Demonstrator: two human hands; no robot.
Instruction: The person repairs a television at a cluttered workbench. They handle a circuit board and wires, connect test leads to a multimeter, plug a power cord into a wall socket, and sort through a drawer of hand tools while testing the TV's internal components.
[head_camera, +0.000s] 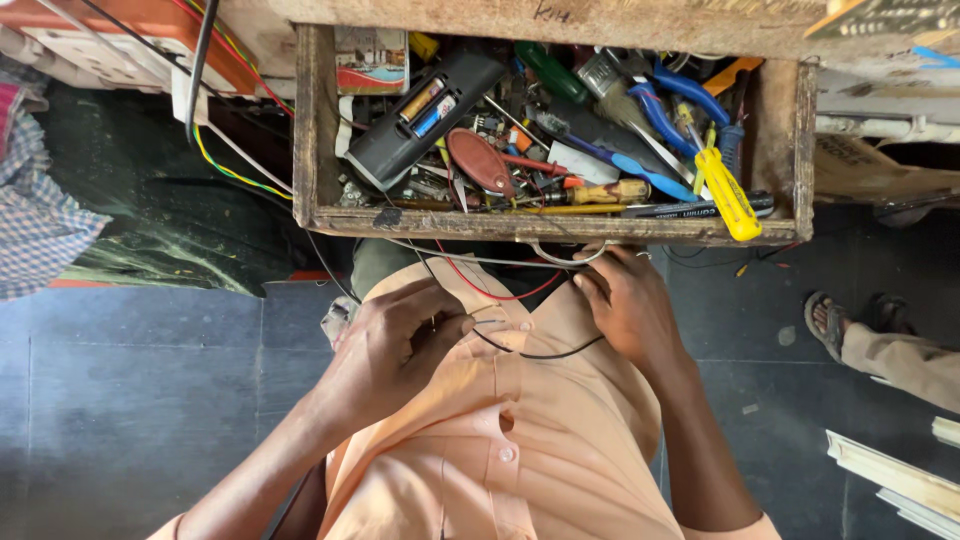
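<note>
A thin black wire (530, 352) is pinched between the closed fingers of the left hand (395, 345) and the curled fingers of the right hand (625, 300), sagging across the peach shirt (520, 450) just below the open wooden drawer (315, 130) crowded with tools, a yellow-handled screwdriver (728, 195) among them.

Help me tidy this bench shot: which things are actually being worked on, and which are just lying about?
In hand:
left hand and right hand, both on the thin wires

Lying about:
wooden drawer, black battery case, yellow-handled screwdriver, blue pliers, reddish oval piece
</note>
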